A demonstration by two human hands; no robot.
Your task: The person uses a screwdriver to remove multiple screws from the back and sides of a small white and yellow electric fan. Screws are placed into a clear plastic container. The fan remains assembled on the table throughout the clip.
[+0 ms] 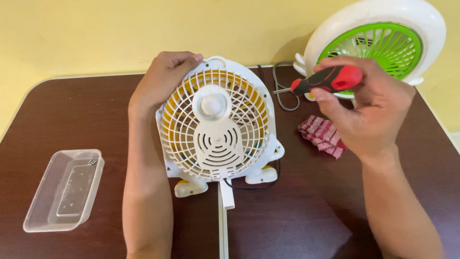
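Note:
A small white table fan (218, 129) with a yellow inside stands on the dark brown table (297, 211), its rear grille and motor cover facing me. My left hand (163, 79) grips the fan's top left edge and holds it upright. Raised above the table to the fan's right, my right hand (371, 103) holds a red and black screwdriver (328, 80). The screwdriver's metal tip points left toward the fan's right edge, a short way off it.
A second white fan with a green grille (378, 45) stands at the back right against the yellow wall. A folded red striped cloth (322, 135) lies beneath my right hand. A clear plastic container (64, 189) sits front left. A black cord (282, 93) loops behind the fan.

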